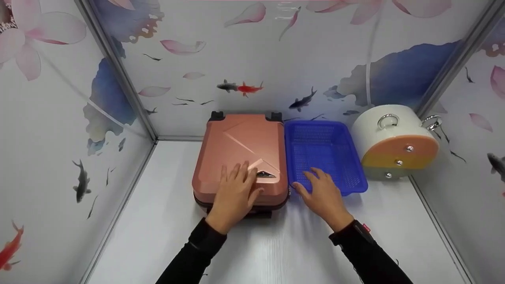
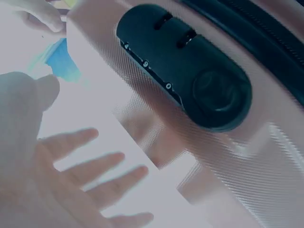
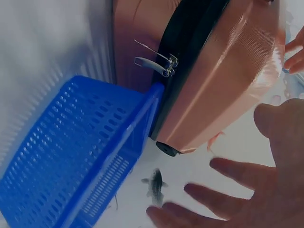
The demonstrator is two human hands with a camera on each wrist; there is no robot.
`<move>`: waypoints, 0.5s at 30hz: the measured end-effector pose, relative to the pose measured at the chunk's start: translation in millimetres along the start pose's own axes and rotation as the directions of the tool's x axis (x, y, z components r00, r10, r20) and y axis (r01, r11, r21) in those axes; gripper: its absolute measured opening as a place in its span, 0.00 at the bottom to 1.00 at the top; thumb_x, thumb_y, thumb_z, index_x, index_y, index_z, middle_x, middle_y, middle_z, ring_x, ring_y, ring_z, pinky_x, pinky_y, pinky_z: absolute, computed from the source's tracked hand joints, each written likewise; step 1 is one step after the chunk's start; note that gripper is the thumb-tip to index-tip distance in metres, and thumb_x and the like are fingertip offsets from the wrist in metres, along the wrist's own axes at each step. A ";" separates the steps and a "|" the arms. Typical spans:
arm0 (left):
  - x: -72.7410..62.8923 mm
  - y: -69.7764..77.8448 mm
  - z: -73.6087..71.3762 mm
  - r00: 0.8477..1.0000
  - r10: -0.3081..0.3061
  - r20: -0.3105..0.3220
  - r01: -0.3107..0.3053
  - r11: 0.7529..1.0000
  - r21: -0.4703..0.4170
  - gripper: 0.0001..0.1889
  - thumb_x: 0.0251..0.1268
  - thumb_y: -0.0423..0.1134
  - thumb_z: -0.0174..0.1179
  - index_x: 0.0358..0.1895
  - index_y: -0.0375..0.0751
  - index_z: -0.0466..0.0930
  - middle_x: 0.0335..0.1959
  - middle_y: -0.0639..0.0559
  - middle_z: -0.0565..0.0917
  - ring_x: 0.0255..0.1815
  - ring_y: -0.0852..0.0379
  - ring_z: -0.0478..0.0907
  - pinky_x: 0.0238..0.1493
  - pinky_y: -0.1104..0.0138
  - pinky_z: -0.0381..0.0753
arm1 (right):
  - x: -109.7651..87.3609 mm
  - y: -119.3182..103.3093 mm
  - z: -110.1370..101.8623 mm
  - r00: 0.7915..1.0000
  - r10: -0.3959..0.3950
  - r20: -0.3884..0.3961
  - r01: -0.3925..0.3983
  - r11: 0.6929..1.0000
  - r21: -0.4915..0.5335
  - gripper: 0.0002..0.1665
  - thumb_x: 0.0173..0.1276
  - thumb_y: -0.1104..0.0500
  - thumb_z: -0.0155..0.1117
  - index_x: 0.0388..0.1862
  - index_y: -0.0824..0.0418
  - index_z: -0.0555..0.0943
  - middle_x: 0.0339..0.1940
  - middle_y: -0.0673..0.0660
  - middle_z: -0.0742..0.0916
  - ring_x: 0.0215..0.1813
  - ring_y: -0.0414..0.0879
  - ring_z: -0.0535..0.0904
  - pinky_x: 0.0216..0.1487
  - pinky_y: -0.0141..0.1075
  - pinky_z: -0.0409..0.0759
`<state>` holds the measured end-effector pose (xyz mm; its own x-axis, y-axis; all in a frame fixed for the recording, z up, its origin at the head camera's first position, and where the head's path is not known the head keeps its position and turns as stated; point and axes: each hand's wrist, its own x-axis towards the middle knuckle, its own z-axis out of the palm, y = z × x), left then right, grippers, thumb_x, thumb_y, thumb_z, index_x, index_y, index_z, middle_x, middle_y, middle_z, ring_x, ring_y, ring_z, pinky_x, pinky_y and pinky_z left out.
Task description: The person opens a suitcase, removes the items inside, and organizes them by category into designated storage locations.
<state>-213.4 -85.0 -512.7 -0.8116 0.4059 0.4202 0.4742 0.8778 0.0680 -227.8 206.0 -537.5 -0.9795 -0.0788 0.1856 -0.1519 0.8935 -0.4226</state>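
Rose-pink and hard-shelled, the suitcase (image 1: pixel 246 136) is lying flat at the scene's middle, left of a blue plastic basket (image 1: pixel 321 154). Over its near half the left hand (image 1: pixel 233 193) is spreading its nearly straight fingers, grasping nothing; whether the fingertips are touching the shell, I cannot tell. Above the basket's near left corner the right hand (image 1: pixel 324 197) is holding its fingers loosely bent and apart, gripping nothing. A cream drawer box (image 1: pixel 388 128) is standing to the far right. The left hand is covering part of the suitcase's near edge, and the right is hiding that basket corner. Glare is washing out the left wrist view, though a black combination lock (image 2: pixel 185 71) is showing clearly. Both dark sleeves (image 1: pixel 199 250) are running out of the head view.
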 end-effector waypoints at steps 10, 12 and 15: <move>-43.6 2.6 30.0 0.945 0.231 -0.230 -0.250 0.967 -0.055 0.18 0.83 0.49 0.65 0.27 0.51 0.81 0.24 0.60 0.77 0.24 0.63 0.70 0.27 0.71 0.70 | -1.3 9.6 30.4 0.991 -0.059 0.119 0.047 0.994 0.099 0.09 0.76 0.55 0.71 0.40 0.59 0.93 0.32 0.54 0.93 0.35 0.48 0.87 0.41 0.51 0.86; -55.6 -0.9 40.6 0.953 0.225 -0.203 -0.239 0.970 -0.047 0.18 0.82 0.48 0.65 0.27 0.51 0.81 0.22 0.61 0.77 0.23 0.64 0.68 0.27 0.71 0.69 | -2.7 11.8 39.5 0.987 -0.060 0.147 0.045 0.994 0.099 0.10 0.75 0.56 0.71 0.44 0.61 0.93 0.32 0.54 0.93 0.35 0.48 0.87 0.41 0.51 0.86; -70.9 -6.8 55.6 0.968 0.178 -0.179 -0.190 0.981 -0.049 0.14 0.81 0.47 0.67 0.32 0.51 0.85 0.26 0.60 0.82 0.26 0.62 0.74 0.32 0.68 0.74 | -4.3 14.7 52.2 0.988 -0.065 0.140 0.049 0.992 0.116 0.10 0.76 0.57 0.70 0.47 0.62 0.92 0.32 0.56 0.92 0.35 0.50 0.86 0.42 0.53 0.85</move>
<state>-178.1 -105.6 -593.2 -0.6397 0.5038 0.5805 0.6359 0.7712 0.0314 -232.7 196.4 -590.8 -0.9763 -0.1981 0.0869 -0.2143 0.8310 -0.5133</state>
